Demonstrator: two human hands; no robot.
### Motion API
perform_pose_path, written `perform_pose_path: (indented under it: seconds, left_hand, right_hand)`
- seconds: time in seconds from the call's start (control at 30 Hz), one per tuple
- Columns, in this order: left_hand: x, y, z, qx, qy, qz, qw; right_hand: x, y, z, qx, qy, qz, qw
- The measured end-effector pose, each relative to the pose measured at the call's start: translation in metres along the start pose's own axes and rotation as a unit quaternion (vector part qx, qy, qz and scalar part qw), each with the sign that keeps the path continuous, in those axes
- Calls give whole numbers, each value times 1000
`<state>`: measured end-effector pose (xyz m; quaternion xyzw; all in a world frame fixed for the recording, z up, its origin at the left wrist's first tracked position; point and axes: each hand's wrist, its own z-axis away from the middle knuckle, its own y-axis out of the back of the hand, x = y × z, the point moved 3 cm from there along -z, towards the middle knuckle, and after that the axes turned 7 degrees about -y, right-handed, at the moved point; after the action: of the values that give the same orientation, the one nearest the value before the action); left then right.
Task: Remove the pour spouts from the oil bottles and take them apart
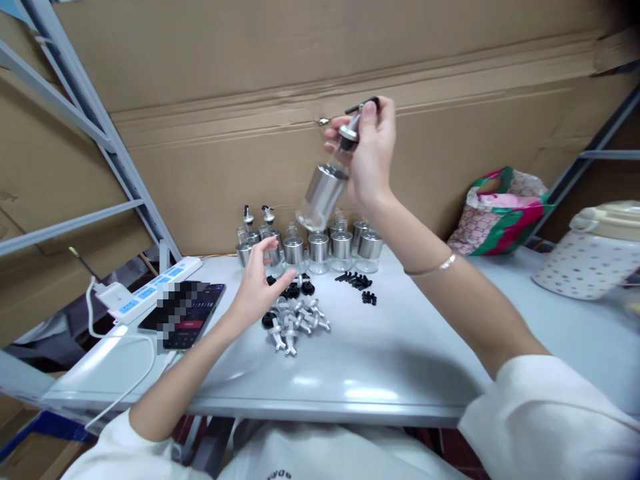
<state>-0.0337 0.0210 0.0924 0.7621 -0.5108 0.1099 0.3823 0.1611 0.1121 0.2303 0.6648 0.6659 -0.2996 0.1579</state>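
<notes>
High in front of the cardboard, my right hand (373, 153) grips an oil bottle (325, 193) by its neck and pourer top. The bottle is tilted, clear at the base, with a metal sleeve round its body and a black lever at the spout. My left hand (263, 283) hovers over the table with thumb and fingers spread, holding nothing. Just beside it lies a pile of silver pourer spouts (295, 320) with black stoppers (293, 290). Behind stand several metal-sleeved glass bottles (319, 248); two at the left carry pourer tops (269, 215).
Small black levers (355, 279) and short black pieces (369, 298) lie right of the spouts. At left are a phone (193, 317), a power strip (160, 287) and a white cable (150, 360). A patterned bag (493, 223) and spotted container (590, 260) stand at right; cardboard (225, 167) rises behind.
</notes>
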Motion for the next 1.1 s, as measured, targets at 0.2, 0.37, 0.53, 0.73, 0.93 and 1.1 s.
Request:
perform_pose_path:
  seconds: [0.2,0.37,0.53,0.73,0.93,1.1]
  left_hand:
    - [26,-42,32,-102,106,311,939]
    - [50,-67,76,-135,216,403,879]
    - [56,-71,103,-114,238,409,874]
    - [54,-78,105,-59,203,397,893]
    - [49,-82,103,-60,200,362,908]
    - [53,-81,101,-96,200,376,900]
  right_hand:
    - [-28,10,110,-131,-175,-108,970]
    - [-28,7,167,-190,-310,-165,917]
    - [-30,9,196,-220,-301,-126,919]
    - [-31,17,213,-253,-257,7,933]
    - [-28,14,215,-262,-220,-18,940]
    - [-27,12,218,-263,-261,-87,925]
